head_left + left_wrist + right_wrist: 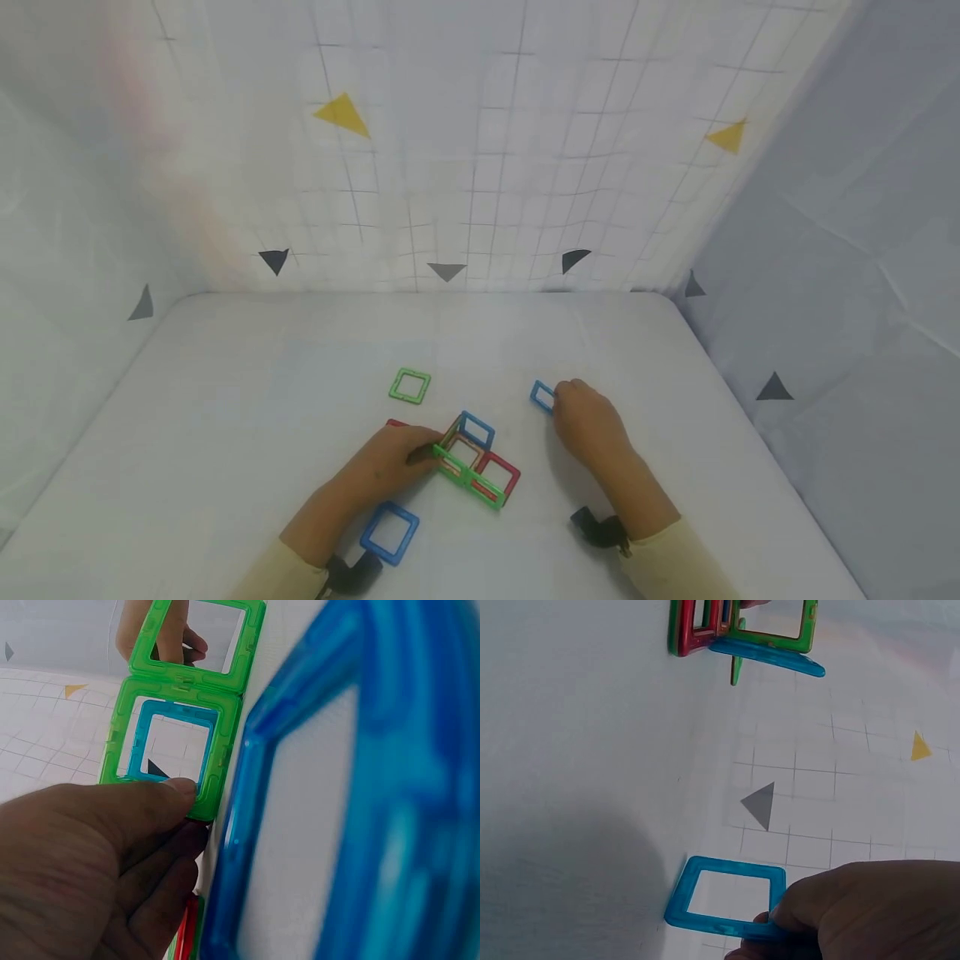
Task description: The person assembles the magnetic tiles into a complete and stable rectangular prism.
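My left hand (390,463) pinches the near-left corner of a partly built frame shape, its thumb on a green square (169,735) standing upright. A second green square (199,637) adjoins it. Behind them stands a blue square (477,431), and a red square (512,475) joins on the right. To the right, apart from the build, my right hand (592,423) pinches one side of another blue square (537,398); the right wrist view shows that blue square (739,928) tilted, with thumb and fingers at its edge.
A green square (409,387) lies flat behind the build. One blue square (369,542) lies near my left wrist, large in the left wrist view. Part of a red piece (396,422) shows behind my left hand. Sheeting walls surround the white table (262,350).
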Motion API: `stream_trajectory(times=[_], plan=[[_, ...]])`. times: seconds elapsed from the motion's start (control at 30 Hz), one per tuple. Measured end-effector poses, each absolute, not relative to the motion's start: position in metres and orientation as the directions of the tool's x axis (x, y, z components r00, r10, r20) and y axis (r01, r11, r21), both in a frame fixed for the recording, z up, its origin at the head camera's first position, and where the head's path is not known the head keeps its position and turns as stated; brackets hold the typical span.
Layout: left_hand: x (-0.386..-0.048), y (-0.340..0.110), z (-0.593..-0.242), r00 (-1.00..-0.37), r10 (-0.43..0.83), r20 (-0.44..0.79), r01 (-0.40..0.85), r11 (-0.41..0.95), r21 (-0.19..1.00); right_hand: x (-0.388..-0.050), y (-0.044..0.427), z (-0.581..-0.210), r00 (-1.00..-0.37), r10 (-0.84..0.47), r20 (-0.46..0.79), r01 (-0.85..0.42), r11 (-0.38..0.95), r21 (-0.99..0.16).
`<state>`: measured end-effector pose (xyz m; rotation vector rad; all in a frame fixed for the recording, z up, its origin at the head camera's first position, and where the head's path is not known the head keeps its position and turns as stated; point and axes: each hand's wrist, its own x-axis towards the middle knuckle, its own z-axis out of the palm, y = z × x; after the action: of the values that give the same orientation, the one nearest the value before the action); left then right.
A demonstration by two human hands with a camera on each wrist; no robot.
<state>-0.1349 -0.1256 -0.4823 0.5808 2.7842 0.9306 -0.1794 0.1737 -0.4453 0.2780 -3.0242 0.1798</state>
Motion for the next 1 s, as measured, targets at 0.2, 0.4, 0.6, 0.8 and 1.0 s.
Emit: stream_trajectory(times=[0.2, 0.4, 0.6, 0.8, 1.0], plan=[[-0.134, -0.124, -0.483, -0.913, 0.407, -0.010, 0.321, 0.734, 0.599, -0.174, 0.177, -0.443, -0.969, -0.205, 0.136, -0.222, 0.968, -0.120], [-0.134, -0.125, -0.482, -0.915, 0.404, -0.015, 0.317, 0.741, 0.592, -0.165, 0.179, -0.443, -0.973, -0.201, 0.111, -0.216, 0.966, -0.143], [-0.134, -0.125, -0.483, -0.915, 0.403, -0.010, 0.319, 0.740, 0.592, -0.155, 0.182, -0.442, -0.975, -0.196, 0.103, -0.210, 0.964, -0.161], [-0.135, -0.125, -0.483, -0.916, 0.402, -0.001, 0.320, 0.733, 0.600, -0.144, 0.181, -0.441, -0.972, -0.212, 0.102, -0.228, 0.957, -0.181], [-0.134, -0.125, -0.483, -0.917, 0.398, 0.003, 0.320, 0.733, 0.601, -0.139, 0.176, -0.442, -0.971, -0.223, 0.091, -0.238, 0.945, -0.224]])
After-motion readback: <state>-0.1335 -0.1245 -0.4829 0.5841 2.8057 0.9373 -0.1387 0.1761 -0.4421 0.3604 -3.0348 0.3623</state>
